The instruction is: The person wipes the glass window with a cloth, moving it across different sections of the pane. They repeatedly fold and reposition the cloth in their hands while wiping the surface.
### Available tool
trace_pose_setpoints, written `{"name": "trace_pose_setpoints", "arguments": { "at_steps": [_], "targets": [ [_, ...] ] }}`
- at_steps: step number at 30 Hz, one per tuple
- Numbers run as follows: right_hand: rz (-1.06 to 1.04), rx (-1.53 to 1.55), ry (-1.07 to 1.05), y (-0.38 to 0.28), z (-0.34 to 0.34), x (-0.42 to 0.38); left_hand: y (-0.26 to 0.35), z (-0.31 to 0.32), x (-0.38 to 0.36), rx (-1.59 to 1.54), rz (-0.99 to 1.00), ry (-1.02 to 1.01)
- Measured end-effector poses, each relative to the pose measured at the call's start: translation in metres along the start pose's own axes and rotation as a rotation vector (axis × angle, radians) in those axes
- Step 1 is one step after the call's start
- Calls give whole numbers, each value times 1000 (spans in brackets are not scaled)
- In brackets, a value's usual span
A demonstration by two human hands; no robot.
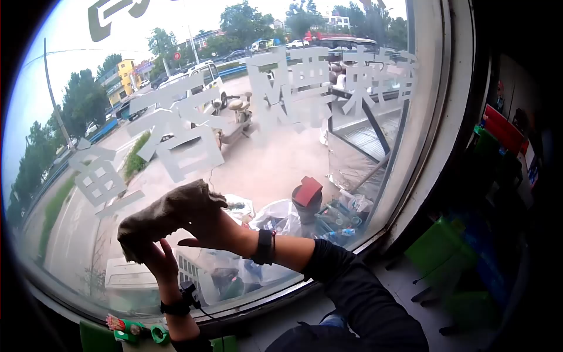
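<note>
- Cloth [170,211]: grey-brown, bunched, left of centre in the frame, in front of the large window [281,158]. Whether it touches the glass, we cannot tell from this angle.
- Right hand [217,232]: at the cloth's right end, thumb pointing left below it. The other fingers are hidden behind the fabric, so we cannot say if they are clamped.
- Left hand [161,261]: reaches up to the cloth's lower left end. Thumb stands apart from the other fingers; the fingertips are partly covered, grip not readable.
- White lettering [264,67] runs across the glass in the upper half. Our judgement: flat, even pressure would suit contact near it, since a snagged fold could lift an edge.
- Handling, as we judge it: the cloth looks thick and limp; we would spread the bunched part over the palm and secure the drooping left end.
- Cable [208,314] trails from the left wrist at lower centre; slack is advisable for arm travel.
- Lower left: red-tipped sticks [115,322] and green box [126,336]. We would hold the left elbow clear of both.
</note>
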State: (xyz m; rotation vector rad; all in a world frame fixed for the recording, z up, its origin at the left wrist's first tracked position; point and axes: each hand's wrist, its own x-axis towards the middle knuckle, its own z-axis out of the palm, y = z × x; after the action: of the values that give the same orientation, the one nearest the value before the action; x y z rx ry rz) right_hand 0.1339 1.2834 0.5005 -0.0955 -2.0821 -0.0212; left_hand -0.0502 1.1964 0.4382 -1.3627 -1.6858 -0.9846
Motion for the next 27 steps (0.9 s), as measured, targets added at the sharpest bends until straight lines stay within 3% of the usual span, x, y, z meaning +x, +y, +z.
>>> {"name": "trace_pose_setpoints", "arguments": {
  "at_steps": [3,7,15,21,23,27],
  "targets": [
    [-20,137,-105,-15,28,-2,-30,-7,-16,-20,10,-67],
    [-6,45,-150,-26,50,-6,-55,-8,-31,78,12,-46],
    [-49,-94,-137,-19,50,-4,-58,2,-30,-122,-47,-44],
    [4,-33,-156,-11,16,15,-43,-7,-2,-178,-58,-54],
    [-63,-51,7,-6,2,18,-34,-7,10,-174,4,-49],
    [-11,-2,63,13,-41,20,8,-1,40,-146,80,8]
  ]
}}
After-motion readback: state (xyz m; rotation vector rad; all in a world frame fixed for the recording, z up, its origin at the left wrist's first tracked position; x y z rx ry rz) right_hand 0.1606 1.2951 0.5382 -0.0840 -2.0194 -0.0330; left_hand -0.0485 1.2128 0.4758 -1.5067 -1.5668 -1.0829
